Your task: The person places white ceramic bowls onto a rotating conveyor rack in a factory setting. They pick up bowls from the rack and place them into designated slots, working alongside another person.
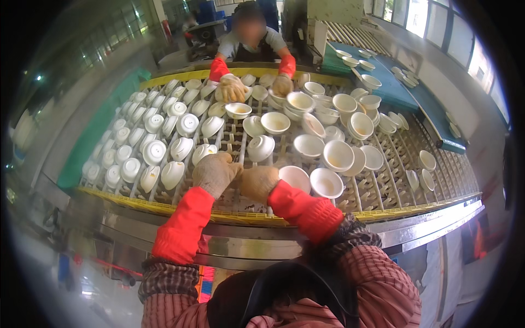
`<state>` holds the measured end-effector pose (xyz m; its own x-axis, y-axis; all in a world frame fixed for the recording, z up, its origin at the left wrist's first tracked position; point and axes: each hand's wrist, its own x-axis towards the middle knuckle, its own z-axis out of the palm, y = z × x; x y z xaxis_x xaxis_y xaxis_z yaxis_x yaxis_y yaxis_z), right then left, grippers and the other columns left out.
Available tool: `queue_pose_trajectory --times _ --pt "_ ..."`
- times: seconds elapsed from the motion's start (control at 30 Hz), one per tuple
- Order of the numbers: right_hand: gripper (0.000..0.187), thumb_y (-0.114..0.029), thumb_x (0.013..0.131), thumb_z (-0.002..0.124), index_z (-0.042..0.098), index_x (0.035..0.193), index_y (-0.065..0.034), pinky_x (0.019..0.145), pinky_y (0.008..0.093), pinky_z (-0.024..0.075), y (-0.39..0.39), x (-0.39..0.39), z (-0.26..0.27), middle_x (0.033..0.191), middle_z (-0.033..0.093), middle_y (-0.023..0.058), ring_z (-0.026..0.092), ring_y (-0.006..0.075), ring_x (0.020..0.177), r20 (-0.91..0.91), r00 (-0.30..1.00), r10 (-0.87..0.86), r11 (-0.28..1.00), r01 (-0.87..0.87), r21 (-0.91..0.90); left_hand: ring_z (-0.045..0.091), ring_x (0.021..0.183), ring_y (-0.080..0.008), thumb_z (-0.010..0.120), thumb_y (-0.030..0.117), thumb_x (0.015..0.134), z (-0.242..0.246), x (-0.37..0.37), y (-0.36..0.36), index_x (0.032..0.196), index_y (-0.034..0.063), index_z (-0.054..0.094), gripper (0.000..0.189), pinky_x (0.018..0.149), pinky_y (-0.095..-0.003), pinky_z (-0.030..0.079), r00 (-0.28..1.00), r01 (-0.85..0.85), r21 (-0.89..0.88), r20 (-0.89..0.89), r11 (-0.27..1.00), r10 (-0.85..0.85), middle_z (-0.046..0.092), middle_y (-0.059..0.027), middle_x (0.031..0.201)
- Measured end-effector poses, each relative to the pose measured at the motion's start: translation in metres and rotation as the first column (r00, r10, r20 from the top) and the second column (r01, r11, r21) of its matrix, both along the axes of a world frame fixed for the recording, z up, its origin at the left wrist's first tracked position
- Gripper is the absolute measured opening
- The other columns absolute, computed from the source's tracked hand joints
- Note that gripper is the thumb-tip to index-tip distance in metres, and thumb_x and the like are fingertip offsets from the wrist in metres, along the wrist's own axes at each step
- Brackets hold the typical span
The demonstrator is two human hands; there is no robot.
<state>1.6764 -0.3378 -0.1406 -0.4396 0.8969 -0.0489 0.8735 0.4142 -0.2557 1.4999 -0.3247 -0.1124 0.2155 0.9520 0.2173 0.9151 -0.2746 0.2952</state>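
My left hand (pixel 215 174), in a beige work glove and red sleeve cover, is over the near middle of a pegged rack conveyor (pixel 231 141). Just beyond its knuckles, a white bowl with yellow residue (pixel 204 153) leans on the pegs, partly covered by the glove. My right hand (pixel 258 183), gloved the same way, is close beside the left with its fingers pointing toward it. To its right lies a white bowl (pixel 294 178), partly behind the red sleeve. An overturned bowl (pixel 261 148) lies ahead of both hands. The gloves hide my fingertips, so any grip is unclear.
Tilted bowls (pixel 154 152) stand in rows at left; loose, stacked bowls (pixel 339 156) crowd the right. Across the conveyor, a co-worker's gloved hands (pixel 232 88) are among bowls. A blue belt (pixel 389 82) carries bowls at far right. A yellow edge (pixel 246 218) and metal rail run before me.
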Motion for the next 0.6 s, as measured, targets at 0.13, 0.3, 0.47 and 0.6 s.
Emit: queue_pose_trajectory --times 0.13,0.3,0.47,0.6 --pt "0.03 -0.035 0.105 0.062 0.083 0.12 -0.0211 0.084 0.0505 0.0639 -0.022 -0.013 -0.012 0.108 0.085 0.0125 0.083 0.0353 0.099 0.006 0.989 0.145 0.989 -0.146 0.027 0.076 0.093 -0.0431 0.074 0.047 0.095 -0.016 -0.012 -0.008 0.102 0.0098 0.083 0.039 0.082 -0.0523 0.061 0.994 -0.028 -0.089 -0.108 0.996 0.018 0.079 -0.0211 0.096" --pt "0.031 -0.031 0.105 0.061 0.081 0.128 -0.0209 0.083 0.0497 0.0643 -0.028 -0.012 0.002 0.113 0.085 0.0137 0.082 0.0361 0.099 0.044 0.984 0.175 0.982 -0.171 -0.082 0.078 0.098 -0.04 0.072 0.057 0.097 -0.015 -0.008 -0.012 0.107 0.0112 0.084 0.048 0.087 -0.0512 0.061 0.993 -0.103 -0.166 -0.081 0.981 0.091 0.081 -0.021 0.102" --pt "0.029 -0.027 0.103 0.064 0.084 0.118 -0.0123 0.078 0.0484 0.0649 -0.034 -0.02 -0.009 0.109 0.085 0.0131 0.083 0.0349 0.1 0.137 0.975 0.176 0.983 -0.181 0.024 0.077 0.107 -0.0406 0.059 0.071 0.104 -0.006 0.006 -0.01 0.122 0.0099 0.083 0.068 0.094 -0.0518 0.06 0.968 -0.201 -0.266 -0.203 0.943 0.149 0.083 -0.0165 0.117" --pt "0.03 -0.026 0.104 0.063 0.085 0.117 -0.01 0.08 0.048 0.0649 -0.035 -0.023 -0.013 0.11 0.085 0.0132 0.083 0.0349 0.101 0.088 0.971 0.221 0.973 -0.225 0.047 0.077 0.109 -0.0406 0.06 0.073 0.103 -0.006 0.002 -0.011 0.125 0.0089 0.083 0.071 0.094 -0.0512 0.06 0.966 -0.196 -0.221 -0.209 0.955 0.149 0.082 -0.0167 0.12"
